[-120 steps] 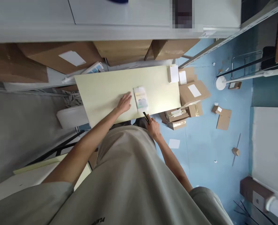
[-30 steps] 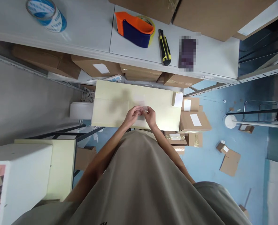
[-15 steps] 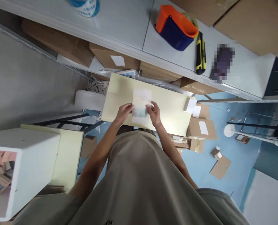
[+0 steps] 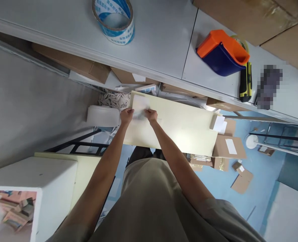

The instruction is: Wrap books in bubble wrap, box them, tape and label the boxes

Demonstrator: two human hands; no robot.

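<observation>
A thin, whitish, translucent rectangle (image 4: 140, 101), like a plastic sleeve or sheet, is held over the left end of the pale yellow tabletop (image 4: 179, 124). My left hand (image 4: 126, 116) pinches its left edge with the fingers closed. On the opposite edge, my right hand (image 4: 152, 115) grips it the same way. A faint darker patch shows low on the sleeve between the hands; blur hides what it is.
Above runs a grey shelf with a tape roll (image 4: 117, 25), an orange and blue tape dispenser (image 4: 221, 53) and a utility knife (image 4: 245, 82). A small white box (image 4: 216, 122) stands at the table's right end. Cardboard boxes (image 4: 229, 147) and a white foam box (image 4: 55, 174) lie around.
Both hands have carried the translucent sleeve leftward along the tabletop, to its left end. The camera view has shifted, so the shelf items sit lower and further right.
</observation>
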